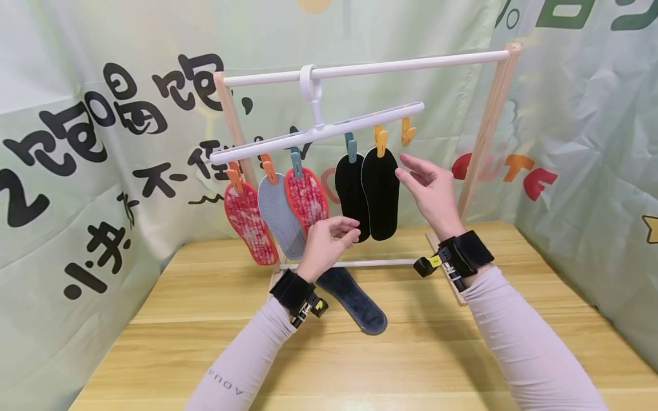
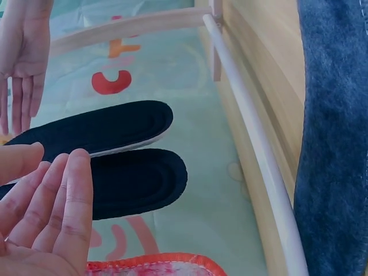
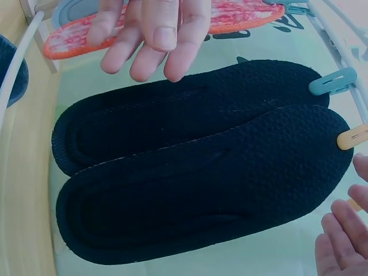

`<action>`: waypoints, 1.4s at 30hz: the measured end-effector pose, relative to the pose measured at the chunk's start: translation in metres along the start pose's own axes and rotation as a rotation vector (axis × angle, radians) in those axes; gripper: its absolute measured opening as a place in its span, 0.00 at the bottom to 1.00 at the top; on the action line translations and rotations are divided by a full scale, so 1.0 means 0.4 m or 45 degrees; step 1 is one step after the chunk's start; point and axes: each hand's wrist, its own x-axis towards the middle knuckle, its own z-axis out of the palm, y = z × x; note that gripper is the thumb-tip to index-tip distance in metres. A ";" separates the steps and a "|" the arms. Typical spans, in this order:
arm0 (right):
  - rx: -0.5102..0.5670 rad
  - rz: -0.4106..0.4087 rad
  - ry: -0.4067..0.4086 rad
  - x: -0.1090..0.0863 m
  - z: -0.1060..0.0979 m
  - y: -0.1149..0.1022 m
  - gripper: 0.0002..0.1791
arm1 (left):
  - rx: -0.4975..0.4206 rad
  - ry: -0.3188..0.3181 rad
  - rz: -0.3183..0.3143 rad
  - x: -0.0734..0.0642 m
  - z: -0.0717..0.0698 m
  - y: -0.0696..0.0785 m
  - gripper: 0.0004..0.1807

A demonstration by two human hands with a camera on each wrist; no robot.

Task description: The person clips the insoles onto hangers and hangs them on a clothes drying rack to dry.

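Note:
Two black insoles hang side by side from a white clip hanger (image 1: 267,146). A teal clip (image 1: 351,148) grips the top of the left black insole (image 1: 346,182), and a yellow clip (image 1: 381,142) grips the right black insole (image 1: 381,194). My right hand (image 1: 434,188) is just right of that right insole's upper edge, fingers extended and holding nothing. My left hand (image 1: 329,242) is in front of the left insole's lower part, its fingers loosely bent with nothing between them. In the right wrist view, both black insoles (image 3: 172,201) show nearly whole.
Further left hang a red patterned insole (image 1: 249,222), a grey insole (image 1: 280,214) and another red patterned insole (image 1: 307,197). An unused yellow clip (image 1: 408,132) dangles at the hanger's right end. A dark blue insole (image 1: 360,305) lies on the table below the rack's lower rod (image 1: 380,263).

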 end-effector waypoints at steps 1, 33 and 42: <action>0.005 0.002 0.002 -0.003 -0.001 -0.001 0.26 | 0.002 0.000 0.004 -0.003 -0.002 0.000 0.11; -0.231 0.098 -0.342 -0.119 0.014 0.042 0.24 | -0.006 -0.037 -0.082 -0.088 -0.036 -0.017 0.10; -0.324 0.109 -0.472 -0.151 0.035 0.062 0.24 | 0.010 -0.051 -0.096 -0.105 -0.040 -0.020 0.11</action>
